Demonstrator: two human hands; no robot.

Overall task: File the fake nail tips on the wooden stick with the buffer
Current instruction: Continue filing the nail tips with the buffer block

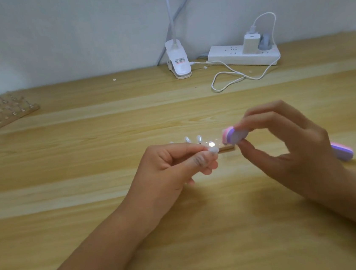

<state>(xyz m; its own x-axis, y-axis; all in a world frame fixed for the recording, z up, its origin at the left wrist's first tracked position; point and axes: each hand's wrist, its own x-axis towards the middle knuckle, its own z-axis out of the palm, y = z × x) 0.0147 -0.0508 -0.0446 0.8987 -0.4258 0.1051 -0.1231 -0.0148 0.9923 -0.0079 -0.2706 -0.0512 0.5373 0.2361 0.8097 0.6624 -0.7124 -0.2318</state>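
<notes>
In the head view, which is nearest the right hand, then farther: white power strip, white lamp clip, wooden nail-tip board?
1. White power strip, straight behind the right hand.
2. White lamp clip, back middle.
3. Wooden nail-tip board, far left.

Your light wood table [92, 211] has a clip lamp [179, 64], a power strip [241, 58] and a looped white cable [228, 80] at the back, plus a wooden rack [3, 113] far left.
</notes>
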